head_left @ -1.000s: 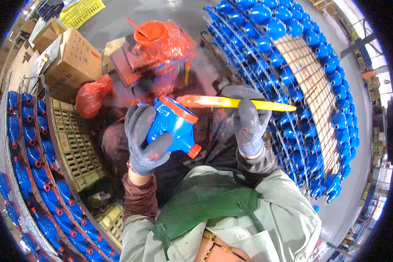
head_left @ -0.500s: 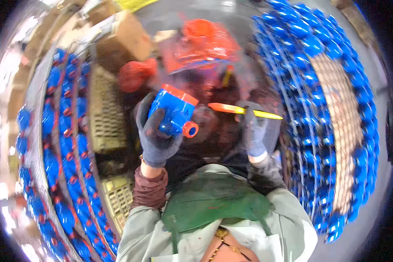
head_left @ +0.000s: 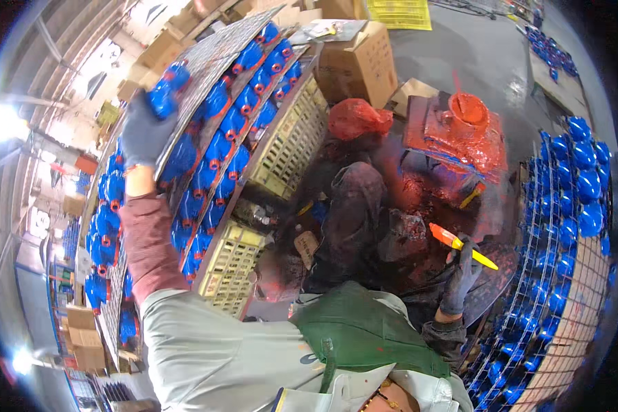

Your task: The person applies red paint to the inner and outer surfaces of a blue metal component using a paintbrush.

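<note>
Stretched out to the far left, my left hand (head_left: 146, 130) is in a dark grey glove. Its fingers are closed around a rounded blue casting (head_left: 166, 93) at the top of a wire rack (head_left: 206, 75). The glove hides part of the casting, and it is a little blurred. In front of my right knee, my gloved right hand (head_left: 462, 271) grips a paintbrush (head_left: 453, 242) with a yellow handle and red-orange end. The brush points up and left, apart from everything else. Several blue castings with red rims (head_left: 216, 147) stand in rows on the rack below my left hand.
A red-coated pot (head_left: 469, 110) sits on a red, paint-covered stand (head_left: 439, 137) ahead. Left of it is a red bundle (head_left: 357, 120). Cream crates (head_left: 292, 141) line the rack's side, with a cardboard box (head_left: 357, 69) behind. At right, another wire rack (head_left: 529, 275) holds blue castings.
My left hand has carried the blue casting from in front of me out to the left rack. My view has swung left. The right hand still holds the paintbrush.
</note>
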### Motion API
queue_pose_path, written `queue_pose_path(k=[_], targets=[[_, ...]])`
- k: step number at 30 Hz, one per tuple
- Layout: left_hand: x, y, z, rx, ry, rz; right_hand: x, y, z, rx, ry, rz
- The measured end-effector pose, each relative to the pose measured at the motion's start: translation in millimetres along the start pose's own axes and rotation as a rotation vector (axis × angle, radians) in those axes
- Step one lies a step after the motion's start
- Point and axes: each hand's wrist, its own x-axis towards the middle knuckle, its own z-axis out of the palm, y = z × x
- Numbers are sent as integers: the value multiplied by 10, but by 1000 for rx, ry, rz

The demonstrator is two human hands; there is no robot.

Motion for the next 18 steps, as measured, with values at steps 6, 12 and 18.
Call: queue_pose_path(k=[6, 12, 18], targets=[[146, -1144, 215, 255, -491, -358, 65, -33, -63, 33, 30, -15], [83, -965, 285, 432, -688, -385, 17, 29, -78, 47, 35, -66], [-448, 954, 455, -551, -415, 309, -233, -196, -12, -51, -5, -288]])
